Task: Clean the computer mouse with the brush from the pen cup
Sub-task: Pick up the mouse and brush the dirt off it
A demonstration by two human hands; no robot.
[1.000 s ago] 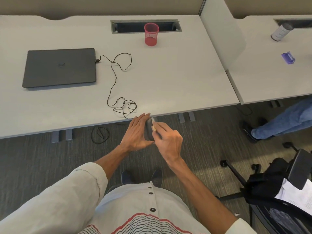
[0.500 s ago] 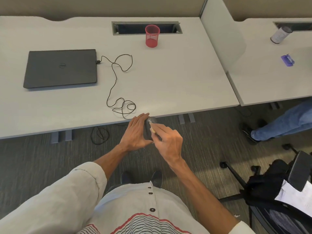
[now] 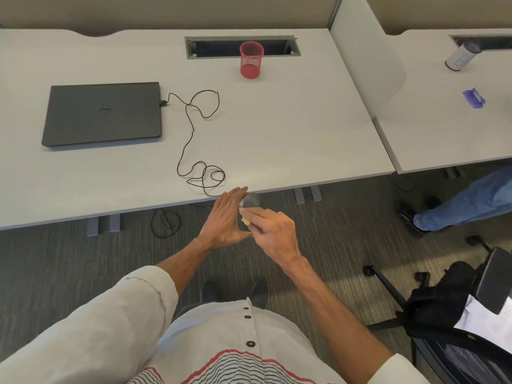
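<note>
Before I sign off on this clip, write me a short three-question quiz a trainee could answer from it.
1. True or false: the laptop on the desk is closed.
2. Which hand holds the mouse? A) left B) right C) neither
3. Fill in: the right hand pinches the ____ at the mouse.
Key: 1 true. 2 A, the left hand, just past the desk edge. 3 brush.

desk [image 3: 291, 128] | closed laptop [image 3: 102, 113] left | coiled cable [image 3: 192, 126] middle | red pen cup [image 3: 251, 60] rear
</note>
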